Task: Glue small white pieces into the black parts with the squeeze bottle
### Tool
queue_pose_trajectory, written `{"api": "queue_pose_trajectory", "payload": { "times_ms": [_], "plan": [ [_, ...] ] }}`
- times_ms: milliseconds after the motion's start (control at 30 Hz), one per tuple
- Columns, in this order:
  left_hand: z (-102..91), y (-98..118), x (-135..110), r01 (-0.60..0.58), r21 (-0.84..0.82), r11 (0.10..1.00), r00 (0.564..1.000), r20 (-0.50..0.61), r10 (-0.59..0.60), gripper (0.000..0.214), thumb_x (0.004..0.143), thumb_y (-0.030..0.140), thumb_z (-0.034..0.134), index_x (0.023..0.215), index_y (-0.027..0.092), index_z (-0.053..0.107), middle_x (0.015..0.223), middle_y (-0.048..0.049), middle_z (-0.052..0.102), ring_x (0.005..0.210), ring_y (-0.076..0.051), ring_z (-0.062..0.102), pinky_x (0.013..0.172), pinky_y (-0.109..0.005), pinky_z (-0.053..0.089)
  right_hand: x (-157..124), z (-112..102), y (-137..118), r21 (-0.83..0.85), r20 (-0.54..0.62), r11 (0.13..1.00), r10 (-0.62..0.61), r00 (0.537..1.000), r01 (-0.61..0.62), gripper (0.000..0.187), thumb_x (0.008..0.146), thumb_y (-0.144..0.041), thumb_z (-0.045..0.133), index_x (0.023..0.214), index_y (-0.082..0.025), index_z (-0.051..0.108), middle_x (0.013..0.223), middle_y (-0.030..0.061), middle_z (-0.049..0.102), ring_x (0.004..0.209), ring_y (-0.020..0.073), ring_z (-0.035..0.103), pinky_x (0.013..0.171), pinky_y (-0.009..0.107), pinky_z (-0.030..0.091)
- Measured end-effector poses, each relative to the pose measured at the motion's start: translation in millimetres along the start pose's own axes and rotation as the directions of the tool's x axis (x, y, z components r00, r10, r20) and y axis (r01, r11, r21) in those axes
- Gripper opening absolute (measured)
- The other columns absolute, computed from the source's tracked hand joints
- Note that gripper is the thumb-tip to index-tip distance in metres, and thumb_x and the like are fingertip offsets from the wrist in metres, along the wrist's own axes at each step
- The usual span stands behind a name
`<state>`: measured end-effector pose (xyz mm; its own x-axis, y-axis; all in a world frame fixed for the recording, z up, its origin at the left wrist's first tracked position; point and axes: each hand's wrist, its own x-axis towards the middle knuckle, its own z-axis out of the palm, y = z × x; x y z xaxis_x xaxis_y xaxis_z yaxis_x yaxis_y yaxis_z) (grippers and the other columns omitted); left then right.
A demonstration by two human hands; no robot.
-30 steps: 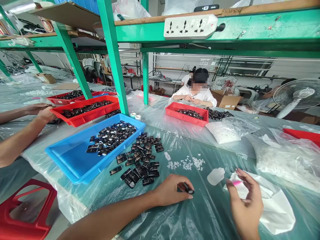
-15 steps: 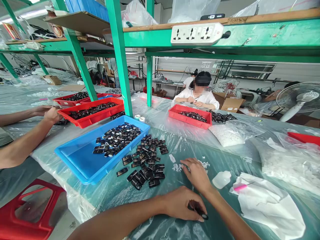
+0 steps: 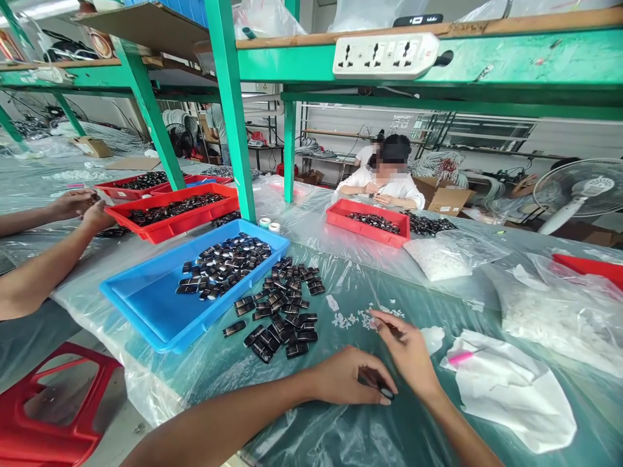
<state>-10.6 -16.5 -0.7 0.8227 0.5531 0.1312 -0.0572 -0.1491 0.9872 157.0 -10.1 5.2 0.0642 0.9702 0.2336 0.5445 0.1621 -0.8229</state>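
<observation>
The left hand (image 3: 349,379) grips a black piece (image 3: 387,393) over the surface (image 3: 402,433), while the right hand's (image 3: 409,355) fingers, closure unclear, are at white bits (image 3: 365,318), apparently a picking step needing a fine pinch

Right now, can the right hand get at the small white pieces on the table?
Probably yes: the right hand is right beside the small white pieces, nothing visible blocks it, and the left hand, holding a black piece, sits clear of them.
</observation>
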Motion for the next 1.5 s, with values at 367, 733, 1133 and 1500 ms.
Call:
{"api": "queue_pose_trajectory", "payload": {
  "times_ms": [367, 733, 1133, 1500],
  "plan": [
    [-2.9, -8, 6, 0.077, -0.026, 0.997, 0.994, -0.071, -0.078, 0.037, 0.072, 0.038, 0.069, 0.097, 0.012, 0.069, 0.088, -0.0093, 0.069, 0.08, -0.018, 0.064, 0.075, -0.028, 0.049, -54, -17, 9, 0.5, 0.059, 0.795, 0.363, 0.93, -0.343, 0.045, 0.074, -0.043, 0.066, 0.114, -0.022, 0.065, 0.101, 0.0071, 0.07, 0.1, 0.0252, 0.063, 0.091, 0.038, 0.047],
    [-6.2, -5, 9, 0.086, 0.1, 0.991, 0.99, -0.119, -0.074, 0.046, 0.077, 0.057, 0.056, 0.079, 0.012, 0.063, 0.064, -0.0027, 0.057, 0.06, -0.013, 0.053, 0.058, -0.022, 0.041, -62, -6, 9, 0.162, -0.1, 0.978, 0.145, 0.984, -0.128, 0.032, 0.079, -0.044, 0.059, 0.105, -0.029, 0.07, 0.112, 0.0038, 0.065, 0.107, 0.0247, 0.058, 0.082, 0.029, 0.052],
    [-9.5, 8, 5, 0.053, 0.297, 0.953, 0.995, -0.097, -0.025, 0.042, 0.086, 0.053, 0.044, 0.081, 0.014, 0.06, 0.058, 0.0027, 0.032, 0.049, -0.008, 0.025, 0.045, -0.021, 0.019, -64, -5, 14, 0.02, -0.145, 1.0, -0.012, 0.989, 0.015, 0.029, 0.081, -0.042, 0.056, 0.102, -0.029, 0.071, 0.103, 0.0057, 0.066, 0.095, 0.0233, 0.062, 0.079, 0.032, 0.052],
    [-4.5, 1, 8, 0.053, 0.017, 0.998, 0.991, -0.125, -0.051, 0.052, 0.081, 0.06, 0.049, 0.086, 0.01, 0.063, 0.064, 0.0, 0.048, 0.057, -0.009, 0.043, 0.052, -0.019, 0.035, -75, 11, 1, 0.103, -0.138, 0.987, 0.139, 0.981, -0.125, 0.046, 0.085, -0.049, 0.046, 0.123, -0.027, 0.059, 0.138, 0.0024, 0.045, 0.127, 0.0256, 0.04, 0.097, 0.037, 0.043]
  ]
}}
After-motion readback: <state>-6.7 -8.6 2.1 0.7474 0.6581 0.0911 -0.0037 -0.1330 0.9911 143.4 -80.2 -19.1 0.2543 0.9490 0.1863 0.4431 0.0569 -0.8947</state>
